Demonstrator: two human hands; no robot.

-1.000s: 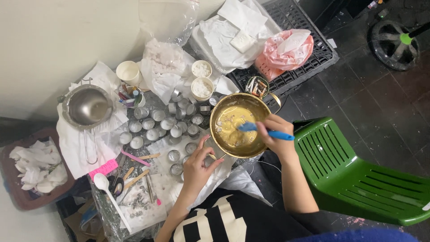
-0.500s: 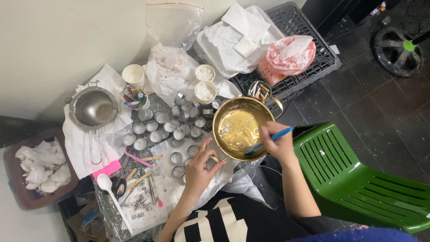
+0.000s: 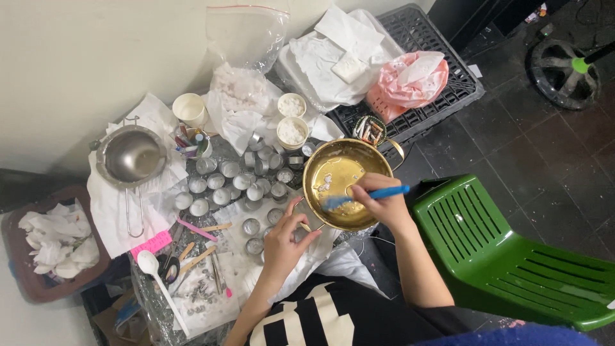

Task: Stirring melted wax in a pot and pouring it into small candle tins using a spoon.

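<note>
A gold metal bowl (image 3: 333,170) with pale residue inside sits at the table's right edge. My right hand (image 3: 379,204) grips a blue scraper (image 3: 368,194) whose blade lies inside the bowl near its lower rim. My left hand (image 3: 286,236) holds the bowl's near-left rim and handle. Several small silver tins (image 3: 221,189) stand in rows just left of the bowl.
A steel strainer pot (image 3: 131,156) rests on white paper at the left. Paper cups (image 3: 293,131) of white bits, a plastic bag (image 3: 246,45), a black crate (image 3: 423,38) with a pink bag, a white spoon (image 3: 157,275) and a green chair (image 3: 512,256) surround the work.
My right hand has dragged the blue scraper across the bowl, from the upper part down toward the lower rim. My left hand has stayed at the bowl's rim.
</note>
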